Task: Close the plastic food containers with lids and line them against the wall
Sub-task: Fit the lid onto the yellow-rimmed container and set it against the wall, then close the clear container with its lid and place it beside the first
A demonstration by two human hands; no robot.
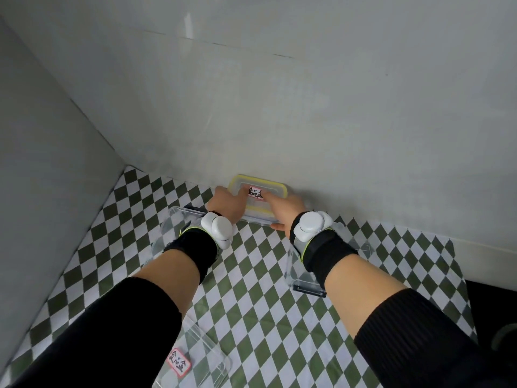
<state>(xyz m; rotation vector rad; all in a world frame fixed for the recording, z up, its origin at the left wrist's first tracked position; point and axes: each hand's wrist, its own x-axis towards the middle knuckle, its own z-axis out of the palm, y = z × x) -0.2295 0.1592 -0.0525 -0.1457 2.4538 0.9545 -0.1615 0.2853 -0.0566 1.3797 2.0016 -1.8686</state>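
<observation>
A clear container with a yellow-rimmed lid (261, 184) and a red-bordered label sits flat against the back wall. My left hand (226, 204) rests on its left side and my right hand (282, 210) on its right, fingers pressing on the lid and thumb at the front edge. Under my left wrist lies a clear open container (174, 222) with dark clips. Another clear container (307, 278) with a dark clip lies under my right wrist. Near the front lies a clear lid (201, 357) with a red-bordered label.
The table carries a green and white checkered cloth (251, 289). A grey wall (279, 107) runs along the back, and a second wall (42, 163) closes the left side. The cloth ends at the right, with a dark area (492, 303) beyond.
</observation>
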